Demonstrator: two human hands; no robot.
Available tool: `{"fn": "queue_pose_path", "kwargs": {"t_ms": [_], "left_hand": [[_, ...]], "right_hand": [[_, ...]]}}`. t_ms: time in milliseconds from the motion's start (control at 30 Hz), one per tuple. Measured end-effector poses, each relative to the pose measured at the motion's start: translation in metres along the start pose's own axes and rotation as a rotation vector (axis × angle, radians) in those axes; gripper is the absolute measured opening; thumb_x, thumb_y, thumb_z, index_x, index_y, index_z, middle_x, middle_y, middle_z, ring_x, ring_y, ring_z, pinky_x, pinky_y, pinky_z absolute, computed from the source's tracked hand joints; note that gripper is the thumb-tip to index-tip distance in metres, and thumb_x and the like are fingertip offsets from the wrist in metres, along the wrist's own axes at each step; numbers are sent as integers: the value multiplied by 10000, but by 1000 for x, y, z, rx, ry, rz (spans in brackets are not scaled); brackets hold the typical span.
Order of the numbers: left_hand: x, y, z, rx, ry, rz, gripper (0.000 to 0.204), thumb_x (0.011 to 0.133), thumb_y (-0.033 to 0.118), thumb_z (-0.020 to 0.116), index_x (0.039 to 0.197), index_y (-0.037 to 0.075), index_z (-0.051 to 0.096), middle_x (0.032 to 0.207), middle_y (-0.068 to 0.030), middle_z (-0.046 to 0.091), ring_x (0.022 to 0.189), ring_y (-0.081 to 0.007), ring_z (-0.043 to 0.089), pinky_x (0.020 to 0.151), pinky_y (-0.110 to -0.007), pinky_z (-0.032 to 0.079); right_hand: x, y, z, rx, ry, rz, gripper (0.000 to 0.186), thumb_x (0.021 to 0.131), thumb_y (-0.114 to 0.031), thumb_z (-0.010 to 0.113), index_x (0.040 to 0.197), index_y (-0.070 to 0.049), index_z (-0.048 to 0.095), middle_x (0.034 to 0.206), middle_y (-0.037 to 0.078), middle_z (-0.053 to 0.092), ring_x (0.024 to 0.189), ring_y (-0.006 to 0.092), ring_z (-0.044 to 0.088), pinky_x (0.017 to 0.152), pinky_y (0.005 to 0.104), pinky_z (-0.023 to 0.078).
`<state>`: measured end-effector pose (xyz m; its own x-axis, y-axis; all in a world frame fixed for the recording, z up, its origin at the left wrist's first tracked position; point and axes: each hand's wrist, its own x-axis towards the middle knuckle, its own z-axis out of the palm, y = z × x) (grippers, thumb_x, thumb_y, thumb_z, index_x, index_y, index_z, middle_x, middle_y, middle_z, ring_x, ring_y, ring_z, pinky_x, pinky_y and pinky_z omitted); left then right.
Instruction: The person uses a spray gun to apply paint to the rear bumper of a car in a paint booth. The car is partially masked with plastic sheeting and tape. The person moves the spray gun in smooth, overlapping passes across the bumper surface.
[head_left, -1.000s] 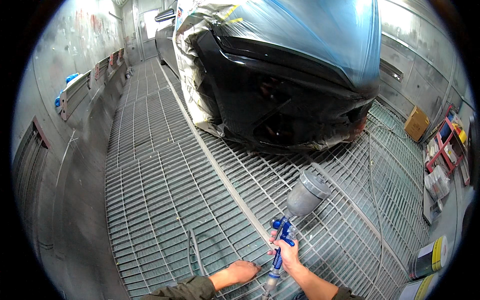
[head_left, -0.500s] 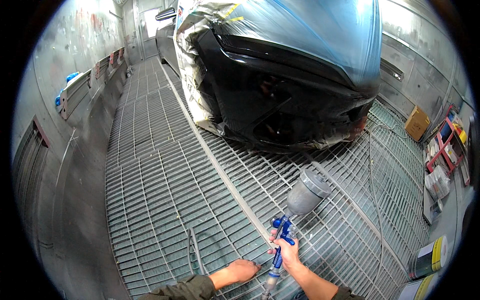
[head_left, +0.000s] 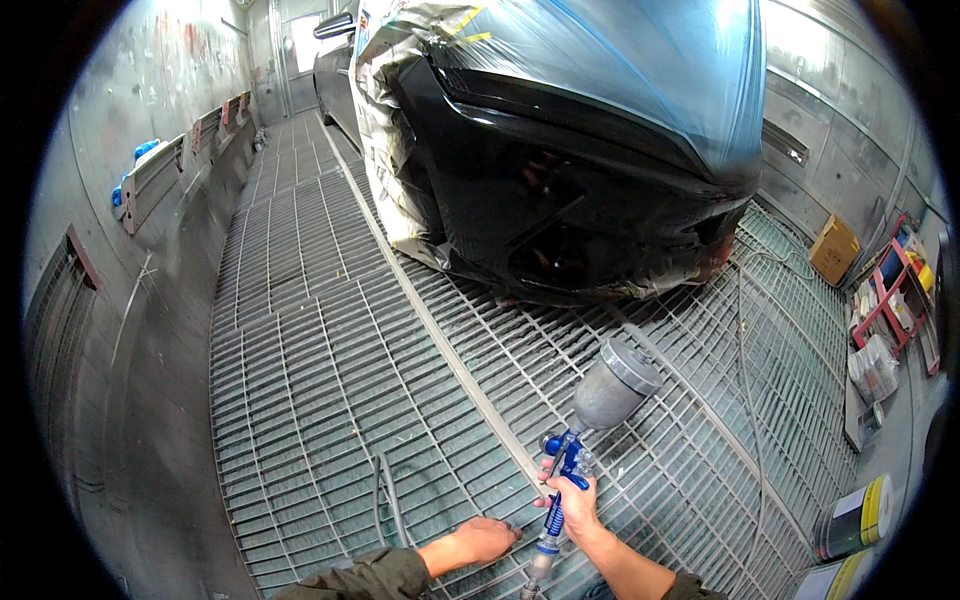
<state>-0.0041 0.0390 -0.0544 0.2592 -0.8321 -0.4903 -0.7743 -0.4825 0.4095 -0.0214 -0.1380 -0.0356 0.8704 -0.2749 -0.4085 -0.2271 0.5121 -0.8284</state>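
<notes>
A spray gun (head_left: pixel 568 460) with a blue body and an upright grey cup (head_left: pixel 611 388) is in my right hand (head_left: pixel 572 505), fingers wrapped round its handle. My left hand (head_left: pixel 482 539) hangs just left of the gun, fingers curled; whether they hold anything is hidden. A grey hose (head_left: pixel 387 500) shows behind my left wrist. Beyond the gun stands a car, its glossy black bumper (head_left: pixel 580 220) facing me, masked with blue translucent film (head_left: pixel 640 60) and crumpled pale masking sheet (head_left: pixel 385 180).
Floor grating (head_left: pixel 320 420) surrounds the car between metal booth walls (head_left: pixel 150 90). A cardboard box (head_left: pixel 832 250), red rack (head_left: pixel 890 295) with items and two cans (head_left: pixel 855 518) line the right side; another hose (head_left: pixel 748 400) lies there. Rails (head_left: pixel 150 185) run along the left wall.
</notes>
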Motion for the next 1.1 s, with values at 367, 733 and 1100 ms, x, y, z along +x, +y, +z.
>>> {"fn": "queue_pose_path", "kwargs": {"t_ms": [367,733,1100], "left_hand": [[3,-5,13,10,77,22,265,936,166,443,1110,39,598,957,-182,681,937,-351,667,774,-452,548],[0,-1,4,-26,54,0,249,897,128,471,1092,49,604,958,-179,685,939,-351,669,768,-454,550],[0,-1,4,-32,66,-5,232,896,131,475,1065,42,607,960,-183,683,938,-354,668,768,-452,549]], "right_hand": [[-3,-4,2,-4,-10,7,441,815,48,523,1231,-95,539,1108,47,599,925,153,588,565,354,586],[-1,-1,1,-2,-3,0,414,825,38,528,1222,-78,544,1109,61,601,922,157,591,561,354,585],[0,2,0,5,3,-7,432,813,41,528,1229,-70,541,1100,69,608,921,166,599,556,355,593]]}}
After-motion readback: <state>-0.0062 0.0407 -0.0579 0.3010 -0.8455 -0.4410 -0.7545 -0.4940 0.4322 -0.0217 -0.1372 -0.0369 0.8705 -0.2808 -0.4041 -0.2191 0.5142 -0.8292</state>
